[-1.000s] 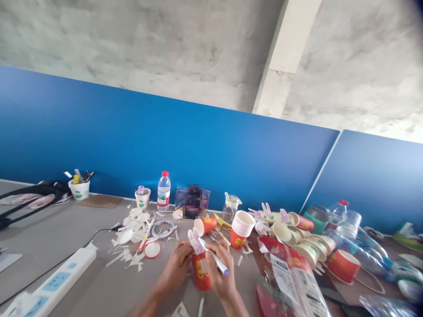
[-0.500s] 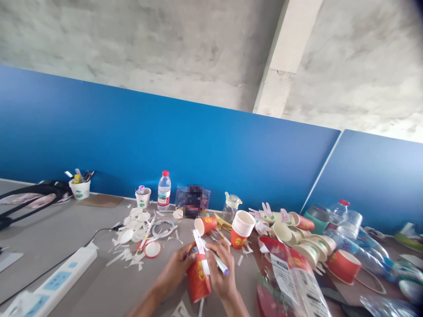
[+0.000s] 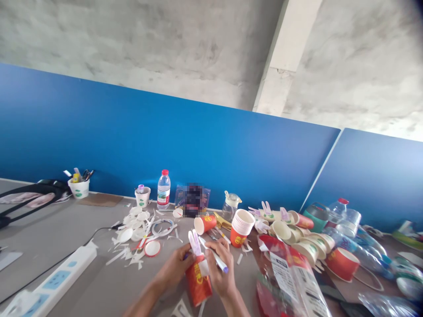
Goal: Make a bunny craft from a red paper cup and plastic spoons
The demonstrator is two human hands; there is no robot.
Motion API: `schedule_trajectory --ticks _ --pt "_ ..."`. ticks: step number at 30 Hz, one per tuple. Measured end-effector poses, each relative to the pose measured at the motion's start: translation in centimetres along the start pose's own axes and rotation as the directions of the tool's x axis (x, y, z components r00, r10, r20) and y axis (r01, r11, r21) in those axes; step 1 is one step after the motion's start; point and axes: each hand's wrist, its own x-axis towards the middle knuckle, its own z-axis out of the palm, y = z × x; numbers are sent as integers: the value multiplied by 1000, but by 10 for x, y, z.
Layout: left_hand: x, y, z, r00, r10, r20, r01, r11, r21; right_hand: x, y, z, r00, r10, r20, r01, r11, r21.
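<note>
My left hand point(image 3: 176, 266) is closed around the upper left side of a red paper cup point(image 3: 200, 291) with yellow print, tilted over the table. White paper bunny ears point(image 3: 194, 242) with purple colouring stand up at the cup's top end. A white marker point(image 3: 218, 261) with a blue-purple end is pinched in my right hand point(image 3: 222, 275), its writing end beside the ears. A small white paper piece point(image 3: 204, 267) shows on the cup next to my right fingers. Part of the cup is hidden behind my hands.
Paper scraps point(image 3: 134, 231) and a tape ring point(image 3: 162, 227) lie left. Behind stand a water bottle point(image 3: 164, 191), a stack of cups point(image 3: 243, 224) and a glass jug point(image 3: 230, 206). Cups with ears point(image 3: 280, 229) and a plastic bag point(image 3: 291, 277) crowd the right. A power strip point(image 3: 56, 281) lies front left.
The paper ears have swung slightly left, away from the marker, and their purple faces show more clearly. Both hands keep their holds.
</note>
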Motion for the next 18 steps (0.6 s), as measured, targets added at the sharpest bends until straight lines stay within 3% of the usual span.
schedule_trajectory --ticks 10,18 --pt "-4 4 7 998 -9 -58 3 994 -106 -1 0 1 1000 -5 2 5 1000 -6" --pt "-8 7 9 994 37 -101 -46 995 -83 2 -3 2 999 -32 25 32 999 -6"
